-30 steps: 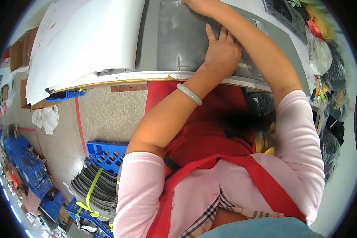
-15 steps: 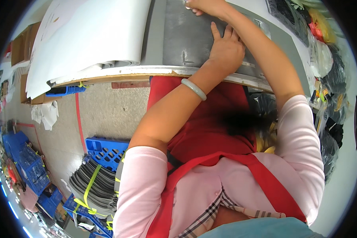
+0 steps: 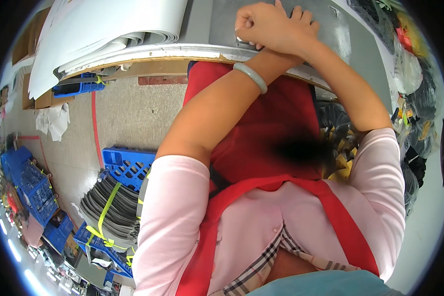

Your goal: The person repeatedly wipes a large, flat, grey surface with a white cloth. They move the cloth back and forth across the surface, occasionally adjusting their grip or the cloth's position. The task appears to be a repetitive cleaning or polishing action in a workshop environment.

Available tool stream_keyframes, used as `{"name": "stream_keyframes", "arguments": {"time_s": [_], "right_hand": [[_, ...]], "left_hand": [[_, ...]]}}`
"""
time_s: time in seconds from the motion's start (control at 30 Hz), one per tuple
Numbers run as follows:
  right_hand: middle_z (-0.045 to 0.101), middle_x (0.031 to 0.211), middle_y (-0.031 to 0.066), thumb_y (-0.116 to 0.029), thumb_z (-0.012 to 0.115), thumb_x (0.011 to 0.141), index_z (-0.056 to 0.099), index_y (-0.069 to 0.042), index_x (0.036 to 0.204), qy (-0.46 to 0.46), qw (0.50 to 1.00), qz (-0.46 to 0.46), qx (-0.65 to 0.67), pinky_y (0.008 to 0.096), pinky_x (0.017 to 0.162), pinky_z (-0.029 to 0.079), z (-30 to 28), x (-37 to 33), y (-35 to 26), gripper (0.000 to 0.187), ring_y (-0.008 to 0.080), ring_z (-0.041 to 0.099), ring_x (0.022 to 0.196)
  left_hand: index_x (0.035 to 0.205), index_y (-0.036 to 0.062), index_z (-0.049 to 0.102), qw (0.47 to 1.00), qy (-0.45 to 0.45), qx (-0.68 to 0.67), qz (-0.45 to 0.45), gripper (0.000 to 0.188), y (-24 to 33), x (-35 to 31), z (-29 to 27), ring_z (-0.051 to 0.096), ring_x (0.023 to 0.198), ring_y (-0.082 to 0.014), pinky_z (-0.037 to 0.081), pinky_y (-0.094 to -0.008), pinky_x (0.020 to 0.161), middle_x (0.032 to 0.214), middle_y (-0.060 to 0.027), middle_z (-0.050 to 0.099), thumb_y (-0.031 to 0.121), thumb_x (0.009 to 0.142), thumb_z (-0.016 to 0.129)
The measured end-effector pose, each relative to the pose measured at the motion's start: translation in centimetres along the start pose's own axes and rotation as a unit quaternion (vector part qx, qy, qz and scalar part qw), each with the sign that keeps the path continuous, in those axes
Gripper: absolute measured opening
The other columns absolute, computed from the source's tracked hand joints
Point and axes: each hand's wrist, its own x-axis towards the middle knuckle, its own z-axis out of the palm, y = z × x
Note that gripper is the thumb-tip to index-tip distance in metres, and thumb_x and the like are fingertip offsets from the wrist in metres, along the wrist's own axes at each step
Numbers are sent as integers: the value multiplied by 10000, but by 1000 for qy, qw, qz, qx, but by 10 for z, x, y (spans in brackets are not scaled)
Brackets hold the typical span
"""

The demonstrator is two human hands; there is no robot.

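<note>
A dark grey flat sheet (image 3: 223, 22) lies on the table in front of me. My left hand (image 3: 305, 18) rests on the sheet with its fingers apart; my right wrist crosses over it and hides its palm. My right hand (image 3: 269, 28) is curled closed above the near edge of the sheet, to the left of my left fingers. A small pale tip shows below its curled fingers, but what it grips is hidden. A pale bracelet (image 3: 251, 78) circles my left wrist.
Large white sheets (image 3: 118, 19) with curled edges lie at the table's left. Plastic bags (image 3: 408, 71) crowd the right side. Below left stand a blue crate (image 3: 128, 160) and a strapped stack of grey sheets (image 3: 108, 209). The table edge (image 3: 197, 53) runs before my red apron.
My right hand has come nearer to me along the sheet and now crosses over my left wrist. My left hand stays on the sheet. The whole view has shifted slightly.
</note>
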Motion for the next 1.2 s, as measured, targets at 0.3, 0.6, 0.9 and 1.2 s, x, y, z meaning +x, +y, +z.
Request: {"name": "stream_keyframes", "arguments": {"time_s": [0.3, 0.6, 0.9, 1.2], "right_hand": [[723, 1110, 113, -488, 675, 852, 782, -351, 958, -9, 998, -63, -14, 543, 861, 405, 16, 4, 20, 204, 400, 568, 1024], [740, 1016, 117, -520, 701, 823, 787, -327, 946, 144, 981, -113, -63, 536, 821, 412, 33, -10, 19, 244, 401, 557, 981], [742, 957, 110, -321, 734, 856, 763, -202, 900, -5, 978, -132, 160, 448, 825, 467, 10, 3, 52, 130, 305, 608, 942], [735, 987, -9, -220, 749, 946, 769, -39, 1068, 127, 933, 148, 301, 222, 837, 474, 71, 11, 318, 220, 74, 628, 897]], "left_hand": [[1248, 84, 638, 1000, -1, 9, -3, 382, -1, -4, -2, 503, 1322, -339, 294, -698, 1108, 1312, -152, 588, 321, 973, 517], [1282, 80, 626, 998, -55, -12, -14, 404, -1, 0, -13, 485, 1360, -337, 250, -719, 1136, 1341, -155, 583, 319, 983, 498], [1303, 70, 617, 996, -77, -39, -29, 402, 2, 8, -14, 473, 1382, -338, 218, -730, 1158, 1356, -160, 577, 295, 993, 495], [1222, 45, 659, 994, -82, -50, -42, 341, 7, 11, -11, 482, 1357, -332, 232, -717, 1157, 1323, -159, 582, 262, 991, 533]]}}
